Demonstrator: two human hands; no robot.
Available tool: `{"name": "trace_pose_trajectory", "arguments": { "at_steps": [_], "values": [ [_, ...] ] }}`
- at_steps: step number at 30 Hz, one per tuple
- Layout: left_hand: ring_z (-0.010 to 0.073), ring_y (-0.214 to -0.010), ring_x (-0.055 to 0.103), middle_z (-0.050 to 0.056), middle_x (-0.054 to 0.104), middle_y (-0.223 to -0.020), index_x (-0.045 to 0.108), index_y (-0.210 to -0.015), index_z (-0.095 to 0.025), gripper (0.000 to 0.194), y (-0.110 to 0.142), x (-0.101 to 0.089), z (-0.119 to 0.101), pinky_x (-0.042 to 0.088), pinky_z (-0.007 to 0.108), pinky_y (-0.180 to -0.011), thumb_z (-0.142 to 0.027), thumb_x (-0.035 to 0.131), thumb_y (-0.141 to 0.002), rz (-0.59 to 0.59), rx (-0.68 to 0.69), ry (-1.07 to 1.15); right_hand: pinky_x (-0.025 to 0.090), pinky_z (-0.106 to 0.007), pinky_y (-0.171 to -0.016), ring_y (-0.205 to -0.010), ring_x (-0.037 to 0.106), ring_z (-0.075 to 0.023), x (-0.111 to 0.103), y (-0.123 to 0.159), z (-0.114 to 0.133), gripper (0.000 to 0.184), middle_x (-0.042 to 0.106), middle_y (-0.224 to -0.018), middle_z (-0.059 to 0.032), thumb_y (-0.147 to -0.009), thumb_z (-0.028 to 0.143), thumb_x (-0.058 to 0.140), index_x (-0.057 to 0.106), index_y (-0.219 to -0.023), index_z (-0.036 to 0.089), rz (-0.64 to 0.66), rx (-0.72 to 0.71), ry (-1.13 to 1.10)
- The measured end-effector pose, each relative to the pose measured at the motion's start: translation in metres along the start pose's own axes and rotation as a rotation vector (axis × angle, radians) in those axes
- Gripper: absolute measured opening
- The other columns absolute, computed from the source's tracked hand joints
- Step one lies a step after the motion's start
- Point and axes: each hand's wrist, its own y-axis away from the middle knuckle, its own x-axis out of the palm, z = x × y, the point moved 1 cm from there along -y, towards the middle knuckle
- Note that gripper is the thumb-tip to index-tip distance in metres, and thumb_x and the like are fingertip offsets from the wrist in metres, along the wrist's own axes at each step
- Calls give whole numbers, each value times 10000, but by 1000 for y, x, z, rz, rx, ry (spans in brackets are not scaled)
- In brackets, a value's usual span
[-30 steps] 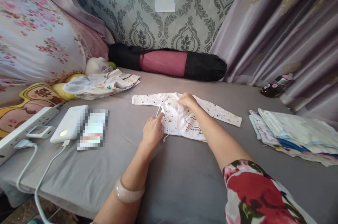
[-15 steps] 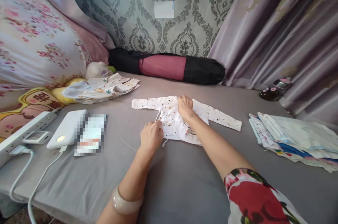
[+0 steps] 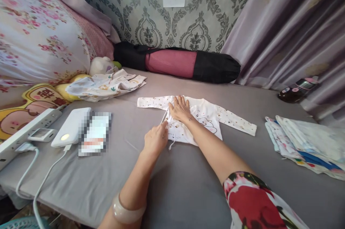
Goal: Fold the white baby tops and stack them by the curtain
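The small white wrap-front shirt lies front side up on the grey sheet, straight ahead of the person, both sleeves out to the sides. The work in hand looks like smoothing and lining up its front. The right hand lies palm down near the neckline, fingers a little apart and spread over the cloth; that suits pressing, and light, even strokes from the neck toward the hem should flatten creases without dragging the shirt askew. The left hand sits at the shirt's side edge, fingers curled together; whether they pinch the edge or the upper tie beside them, I cannot tell. That side is best kept steady while the other palm works.

The lower tie trails past the hem onto the sheet; it is worth laying flat so it makes no lump under the fabric. The sleeve on the right slants downward while the other runs nearly level, so evening them would help.

Farther out, the stack of cloths on the right and the white power bank on the left stand well apart from the shirt, leaving room to work.
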Motion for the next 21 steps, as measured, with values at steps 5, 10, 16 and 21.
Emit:
{"name": "trace_pose_trajectory", "arguments": {
  "at_steps": [5,10,16,21],
  "values": [
    [271,-1078,640,104,680,-1202,527,-1374,-291,435,0,-3,2,476,359,-854,-263,401,-960,10,-32,-5,46,-499,-1179,-1484,116,-293,3,0,-2,649,196,-1611,-160,-1005,487,211,281,-1527,109,-79,-10,-4],
    [261,-1031,627,105,677,-1094,600,-1298,-262,399,1,-2,2,469,337,-831,-248,430,-937,-76,5,-25,37,-507,-1182,-1486,107,-287,4,1,0,637,201,-1611,-153,-1004,478,223,304,-1516,107,-90,-5,-31],
    [237,-931,591,112,624,-965,695,-1086,-195,291,-5,5,-1,453,337,-862,-316,479,-933,-369,153,-6,180,-414,-1184,-1467,227,-222,-28,-3,-14,530,300,-1582,-116,-1005,382,288,392,-1473,157,-54,-29,-278],
    [215,-916,592,87,631,-945,719,-965,-198,231,-8,18,-15,444,329,-887,-317,526,-919,-354,256,162,460,-267,-932,-1075,638,-176,-56,23,-60,333,704,-1129,-90,-938,243,410,657,-1143,154,-269,89,-516]
  ]
}}
